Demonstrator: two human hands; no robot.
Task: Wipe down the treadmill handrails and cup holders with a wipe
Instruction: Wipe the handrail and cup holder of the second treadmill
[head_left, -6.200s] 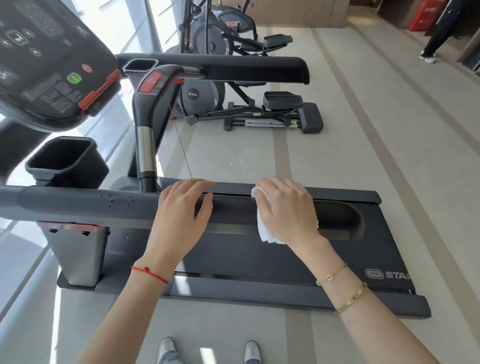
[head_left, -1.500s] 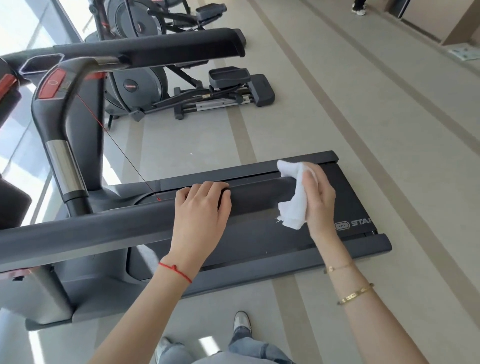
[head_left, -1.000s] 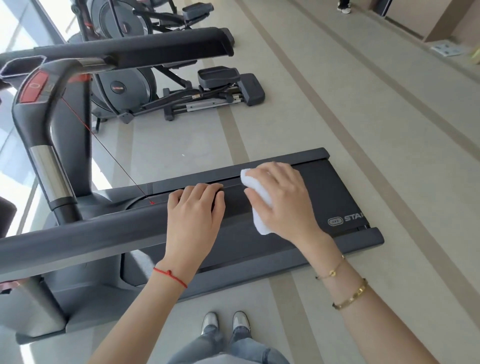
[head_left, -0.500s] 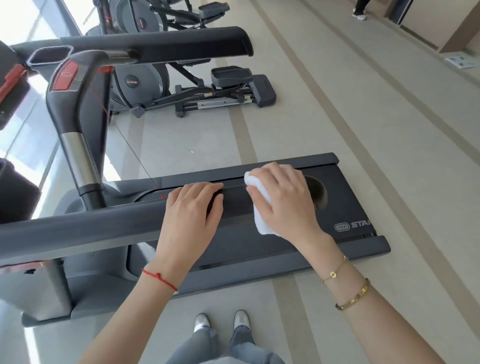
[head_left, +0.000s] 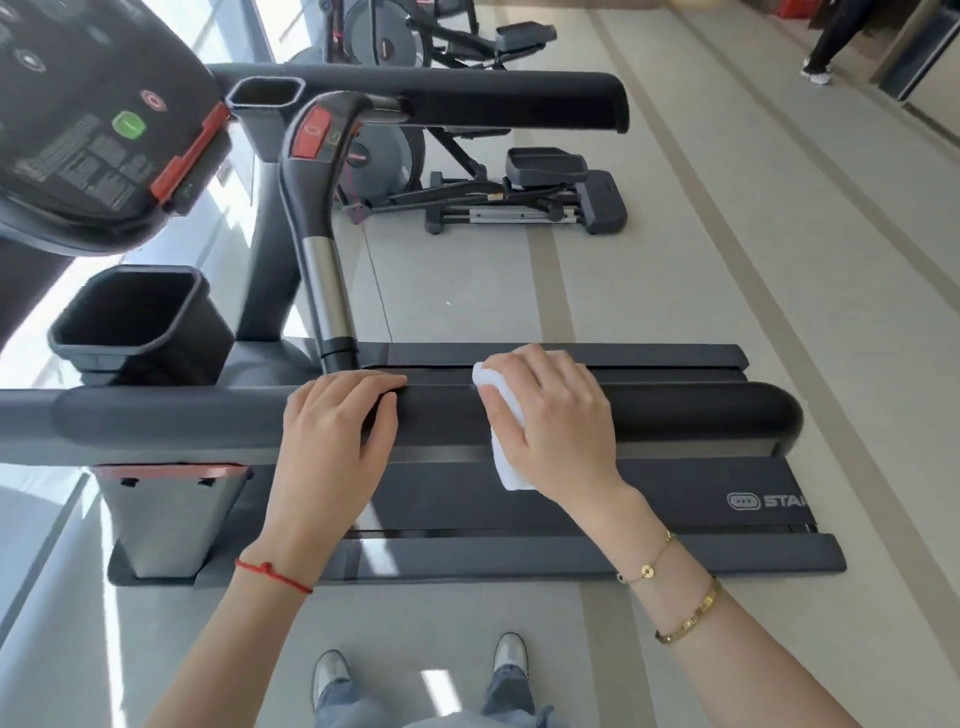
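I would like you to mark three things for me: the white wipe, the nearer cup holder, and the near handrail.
white wipe (head_left: 508, 470), head view, on its lower hanging end.
nearer cup holder (head_left: 171, 340), head view, on its front rim.
near handrail (head_left: 701, 413), head view, on its padded right end.

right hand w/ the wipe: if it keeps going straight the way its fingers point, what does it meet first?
The right hand points across the near handrail, away from the person. Straight on, past the wipe, the fingers would likely clear the rail and meet open air above the treadmill deck below; depth is unclear.
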